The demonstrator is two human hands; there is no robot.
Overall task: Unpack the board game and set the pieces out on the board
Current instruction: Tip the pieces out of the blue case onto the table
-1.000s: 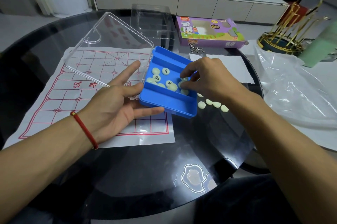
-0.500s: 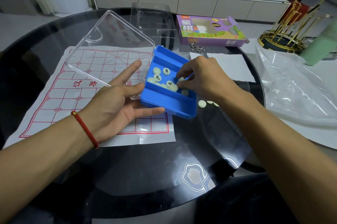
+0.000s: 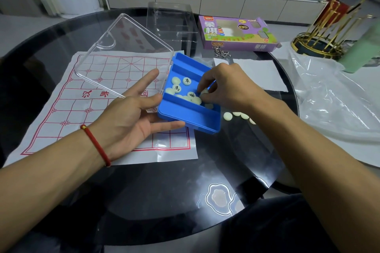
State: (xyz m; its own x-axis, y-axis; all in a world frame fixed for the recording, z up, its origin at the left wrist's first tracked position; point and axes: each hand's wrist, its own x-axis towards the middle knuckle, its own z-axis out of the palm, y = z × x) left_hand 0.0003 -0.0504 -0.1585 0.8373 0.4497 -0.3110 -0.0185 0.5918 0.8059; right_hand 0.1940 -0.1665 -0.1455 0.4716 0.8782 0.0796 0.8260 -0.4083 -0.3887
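A blue piece tray (image 3: 193, 120) with a clear hinged lid (image 3: 127, 51) standing open is tilted up over the paper board's (image 3: 67, 106) right edge. My left hand (image 3: 131, 117) supports the tray from below and at its left side, fingers straight. Several cream round pieces (image 3: 176, 88) lie in the tray's middle compartment, some showing black characters. My right hand (image 3: 228, 88) reaches into the tray and pinches a piece at its right end. Several more cream pieces (image 3: 227, 116) lie on the glass table just right of the tray.
The purple game box (image 3: 236, 33) lies at the back, with a clear plastic insert (image 3: 170, 24) to its left. White paper (image 3: 265, 73) lies behind my right hand. A clear plastic bag (image 3: 337, 104) and a gold wire stand (image 3: 329, 26) occupy the right.
My right hand has shifted a little left, deeper into the tray, and its fingers have closed on a piece. The left hand and tray have held steady.
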